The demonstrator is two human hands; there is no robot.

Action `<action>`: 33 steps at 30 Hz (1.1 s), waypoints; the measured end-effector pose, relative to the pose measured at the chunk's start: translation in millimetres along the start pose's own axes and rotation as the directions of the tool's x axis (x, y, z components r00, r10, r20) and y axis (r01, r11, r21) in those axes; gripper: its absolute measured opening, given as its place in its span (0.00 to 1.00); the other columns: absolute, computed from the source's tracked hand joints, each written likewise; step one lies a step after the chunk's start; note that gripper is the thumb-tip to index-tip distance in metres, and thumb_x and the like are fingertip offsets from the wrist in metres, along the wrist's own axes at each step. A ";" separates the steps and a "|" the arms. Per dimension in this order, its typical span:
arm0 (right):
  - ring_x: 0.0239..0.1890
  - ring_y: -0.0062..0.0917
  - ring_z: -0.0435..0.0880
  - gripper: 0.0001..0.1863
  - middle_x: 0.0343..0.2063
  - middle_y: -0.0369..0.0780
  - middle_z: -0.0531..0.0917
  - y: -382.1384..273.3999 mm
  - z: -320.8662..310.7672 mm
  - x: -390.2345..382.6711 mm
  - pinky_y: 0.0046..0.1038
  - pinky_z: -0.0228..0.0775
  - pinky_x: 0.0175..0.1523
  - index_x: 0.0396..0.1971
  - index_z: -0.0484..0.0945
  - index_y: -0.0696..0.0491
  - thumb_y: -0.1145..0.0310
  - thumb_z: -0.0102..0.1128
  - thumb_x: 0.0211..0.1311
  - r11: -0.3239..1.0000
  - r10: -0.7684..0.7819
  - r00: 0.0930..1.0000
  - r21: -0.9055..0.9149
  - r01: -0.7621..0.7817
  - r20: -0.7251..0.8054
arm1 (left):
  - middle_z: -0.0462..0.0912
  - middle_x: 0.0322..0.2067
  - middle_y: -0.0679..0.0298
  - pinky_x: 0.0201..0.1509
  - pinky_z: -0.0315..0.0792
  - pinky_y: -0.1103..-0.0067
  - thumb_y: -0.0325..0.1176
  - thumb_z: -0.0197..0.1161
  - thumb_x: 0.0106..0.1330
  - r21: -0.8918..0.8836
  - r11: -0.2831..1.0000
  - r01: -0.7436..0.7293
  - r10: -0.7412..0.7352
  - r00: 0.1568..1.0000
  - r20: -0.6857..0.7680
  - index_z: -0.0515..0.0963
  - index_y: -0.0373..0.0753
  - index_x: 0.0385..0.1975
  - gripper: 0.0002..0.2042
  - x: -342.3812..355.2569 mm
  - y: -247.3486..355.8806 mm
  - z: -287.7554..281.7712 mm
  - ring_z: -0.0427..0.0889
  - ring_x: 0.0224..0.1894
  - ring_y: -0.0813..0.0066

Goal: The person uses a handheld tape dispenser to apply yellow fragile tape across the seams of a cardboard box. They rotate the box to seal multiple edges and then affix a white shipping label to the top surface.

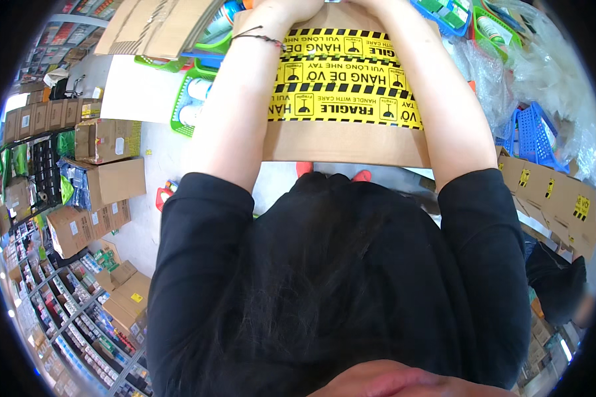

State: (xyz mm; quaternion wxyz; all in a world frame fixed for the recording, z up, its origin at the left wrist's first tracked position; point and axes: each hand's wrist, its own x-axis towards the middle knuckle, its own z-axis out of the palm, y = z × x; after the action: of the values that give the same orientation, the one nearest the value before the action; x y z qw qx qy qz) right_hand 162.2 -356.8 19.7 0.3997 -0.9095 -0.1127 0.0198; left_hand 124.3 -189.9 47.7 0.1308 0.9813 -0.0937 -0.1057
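Carton (344, 142) between the forearms (235, 109), yellow-and-black tape (347, 76) banded across it, presumably flagging breakables. Blue basket (538, 135) stands right of carton, green basket (179, 109) left, likely kept within reach. Left hand (297, 6) and right hand (376, 3) are at carton's far end, perhaps steadying it; fingers cropped, cannot tell whether spread or pinching.

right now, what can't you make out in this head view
Head view:
Left hand, right hand: fingertips and exact grip cut off by the upper edge.
Cardboard box: far end cut off by the upper edge; sides partly behind the forearms.
Red footwear: mostly hidden by the box and black shirt.
Shelf goods: too small, near the fisheye rim.
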 end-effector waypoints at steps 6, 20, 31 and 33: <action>0.49 0.43 0.87 0.27 0.48 0.52 0.86 47.4 -22.6 27.0 0.44 0.79 0.55 0.49 0.84 0.57 0.47 0.56 0.68 0.809 0.078 0.997 -0.586 -0.050 0.023 | 0.81 0.58 0.46 0.64 0.71 0.57 0.43 0.47 0.70 0.052 0.989 0.141 -0.141 0.990 -0.001 0.82 0.38 0.55 0.23 -0.6 28.2 -19.6 0.80 0.62 0.49; 0.59 0.44 0.81 0.25 0.57 0.53 0.82 29.5 -16.1 -1.2 0.40 0.71 0.64 0.53 0.83 0.58 0.55 0.53 0.67 0.889 0.291 0.951 -0.396 -0.229 0.104 | 0.80 0.58 0.45 0.65 0.72 0.64 0.40 0.45 0.72 -0.104 0.985 -0.140 0.141 0.990 0.005 0.81 0.35 0.54 0.22 33.3 39.2 18.8 0.79 0.61 0.51; 0.46 0.33 0.85 0.25 0.50 0.46 0.85 117.6 -66.7 -13.0 0.37 0.77 0.53 0.55 0.80 0.56 0.53 0.58 0.68 0.895 0.385 0.884 0.125 -0.427 0.264 | 0.86 0.47 0.62 0.57 0.73 0.76 0.46 0.61 0.73 -0.653 0.717 -0.243 0.341 0.940 0.025 0.81 0.35 0.55 0.21 32.4 -12.9 -19.9 0.79 0.50 0.73; 0.54 0.32 0.81 0.27 0.56 0.45 0.81 164.4 -71.0 -53.5 0.38 0.74 0.59 0.61 0.75 0.56 0.52 0.56 0.72 0.667 0.614 0.774 0.420 -0.615 0.157 | 0.83 0.54 0.61 0.59 0.72 0.77 0.45 0.54 0.78 -0.620 0.659 -0.426 0.324 0.905 -0.277 0.77 0.34 0.61 0.22 -9.6 -58.1 -33.7 0.78 0.55 0.73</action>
State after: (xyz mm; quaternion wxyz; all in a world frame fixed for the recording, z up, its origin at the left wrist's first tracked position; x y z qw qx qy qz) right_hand 150.1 -527.7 -55.2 0.5679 -0.7761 0.2073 0.1794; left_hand 132.0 -124.8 65.1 0.4983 0.8323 -0.2405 -0.0324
